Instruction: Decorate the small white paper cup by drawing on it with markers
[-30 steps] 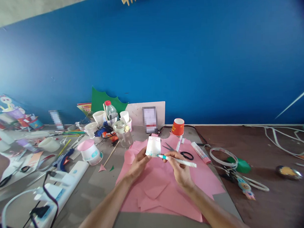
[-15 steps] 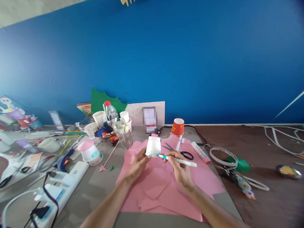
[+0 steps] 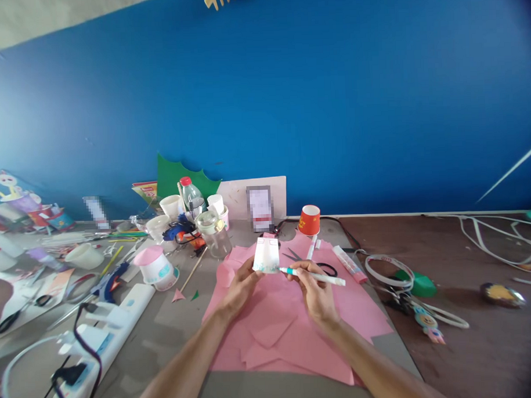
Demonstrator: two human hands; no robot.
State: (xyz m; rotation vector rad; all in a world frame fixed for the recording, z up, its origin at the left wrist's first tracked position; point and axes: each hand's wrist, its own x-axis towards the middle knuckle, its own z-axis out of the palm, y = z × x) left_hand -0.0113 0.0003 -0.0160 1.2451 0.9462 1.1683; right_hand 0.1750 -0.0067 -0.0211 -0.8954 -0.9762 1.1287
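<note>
So the left hand [image 3: 241,285] has a small white cup [image 3: 266,254] pinched by its lower edge, held up over a messy spread of pink paper [image 3: 270,338] on the worktop [image 3: 179,347]. There's some teal marking along the cup's bottom edge, too small for me to make out. The right hand [image 3: 317,294] is wrapped around a white marker [image 3: 329,279] pen-style, with the teal end pointing at the cup's lower right corner; can't really tell if the tip's touching. Scissors [image 3: 327,269] lie on the paper just past that hand, with a red cup [image 3: 310,220] behind them. Off to the left there's a pink-topped cup [image 3: 157,268], then a white power strip [image 3: 122,334] with stuff plugged in.
</note>
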